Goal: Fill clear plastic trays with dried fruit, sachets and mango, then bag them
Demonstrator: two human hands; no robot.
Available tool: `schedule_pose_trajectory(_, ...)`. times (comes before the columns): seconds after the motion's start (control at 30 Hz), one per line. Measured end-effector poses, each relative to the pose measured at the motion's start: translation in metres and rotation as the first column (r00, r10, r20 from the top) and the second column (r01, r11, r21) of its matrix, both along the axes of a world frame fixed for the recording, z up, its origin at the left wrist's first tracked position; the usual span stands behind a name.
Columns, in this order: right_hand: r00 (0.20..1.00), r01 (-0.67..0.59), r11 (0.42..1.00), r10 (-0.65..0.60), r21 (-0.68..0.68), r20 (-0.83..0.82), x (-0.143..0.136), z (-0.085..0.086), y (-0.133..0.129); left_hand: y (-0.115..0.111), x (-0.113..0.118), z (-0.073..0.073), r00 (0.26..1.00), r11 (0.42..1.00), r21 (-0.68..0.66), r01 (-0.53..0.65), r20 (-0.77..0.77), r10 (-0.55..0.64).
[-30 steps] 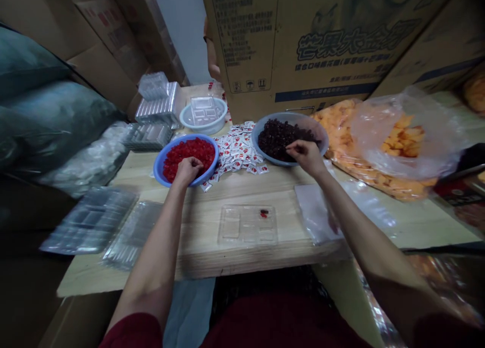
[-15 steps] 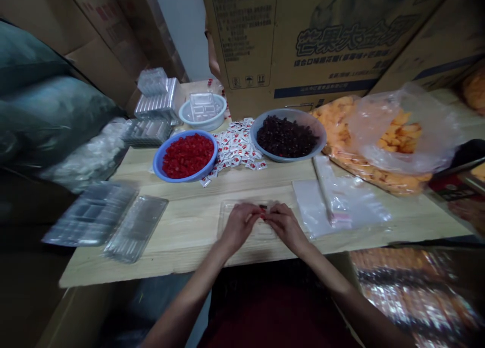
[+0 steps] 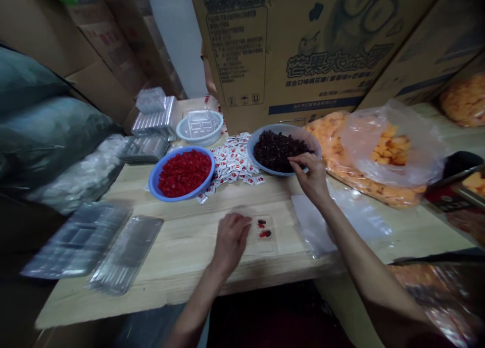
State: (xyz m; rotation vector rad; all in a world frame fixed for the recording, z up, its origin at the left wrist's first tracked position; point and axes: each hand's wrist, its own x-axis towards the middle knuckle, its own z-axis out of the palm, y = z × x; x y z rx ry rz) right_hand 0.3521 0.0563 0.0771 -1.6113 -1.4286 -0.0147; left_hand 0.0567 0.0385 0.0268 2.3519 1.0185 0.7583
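Right hand point(image 3: 312, 179), fingertips narrow, reaches into right bowl point(image 3: 307, 135); left hand point(image 3: 232, 239) curls over near tray point(image 3: 268, 248); holds unclear. Light pinching should suit.

Head view, one camera: worn on the head, facing forward and down across the table point(image 3: 182, 249). Range: near for the left hand point(image 3: 231, 239) and right hand point(image 3: 313, 179), farther for the tall box point(image 3: 291, 50) behind.

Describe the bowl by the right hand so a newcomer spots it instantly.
Find the big printed carton across the wooden table. In front of it stands a pale-blue bowl, the right hand at its near side. Only it holds nearly black pieces; the deeper-blue bowl holds red ones.
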Motion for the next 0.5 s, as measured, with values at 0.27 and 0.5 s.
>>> schedule_pose_trajectory(0.27, 0.872, -0.486, 0.864, 0.471, -0.131, -0.130, -0.085, -0.051, 0.021, 0.155, -0.099, 0.030, 0.839, 0.835, 0.159, -0.526, -0.061, 0.540)
schedule_pose_trajectory(0.5, 0.827, -0.535, 0.832, 0.480, -0.147, -0.292, -0.098, -0.063, -0.018, 0.234, -0.079, 0.004, 0.932, 0.961, -0.071, -0.267, -0.272, 0.239)
